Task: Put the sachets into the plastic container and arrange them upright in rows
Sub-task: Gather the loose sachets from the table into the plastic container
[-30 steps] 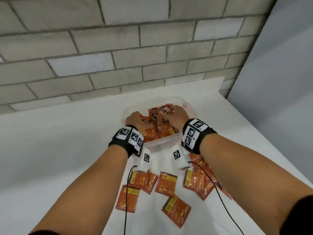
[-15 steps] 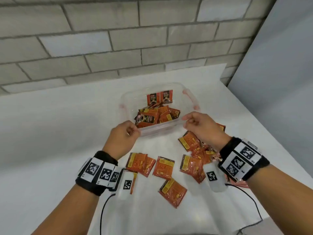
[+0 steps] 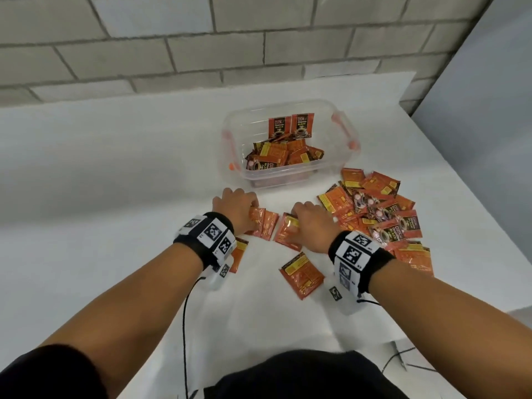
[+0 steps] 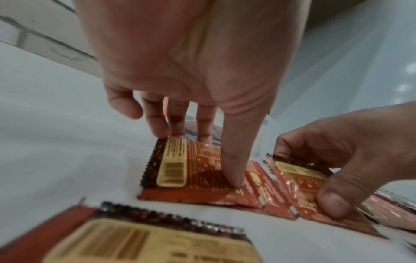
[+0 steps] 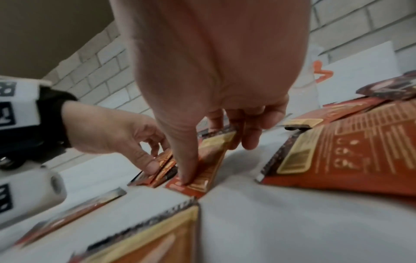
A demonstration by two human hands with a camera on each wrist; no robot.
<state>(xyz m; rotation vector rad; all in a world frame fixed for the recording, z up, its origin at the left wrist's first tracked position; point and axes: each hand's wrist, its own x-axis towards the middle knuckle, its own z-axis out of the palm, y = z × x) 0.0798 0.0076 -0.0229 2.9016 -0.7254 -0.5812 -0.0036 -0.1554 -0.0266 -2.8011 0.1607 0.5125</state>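
A clear plastic container (image 3: 289, 177) stands on the white table. Two orange sachets (image 3: 290, 126) stand upright at its far wall, and several others (image 3: 280, 156) lie jumbled in it. In front of it, my left hand (image 3: 248, 212) pinches a flat orange sachet (image 3: 263, 226). In the left wrist view the thumb (image 4: 234, 176) presses on that sachet (image 4: 202, 170) and the fingers hook its far edge. My right hand (image 3: 306, 218) pinches a neighbouring sachet (image 3: 286, 233) in the same way, as the right wrist view shows (image 5: 209, 160). Both sachets still lie on the table.
A heap of loose sachets (image 3: 377, 208) lies right of my right hand. One sachet (image 3: 302, 274) lies nearer me, and another (image 3: 240, 254) is partly under my left wrist. A brick wall runs behind the table. The table edge (image 3: 460, 182) is at the right.
Both hands have come out of the container and back toward me, down onto the table. Each now pinches a loose sachet there.
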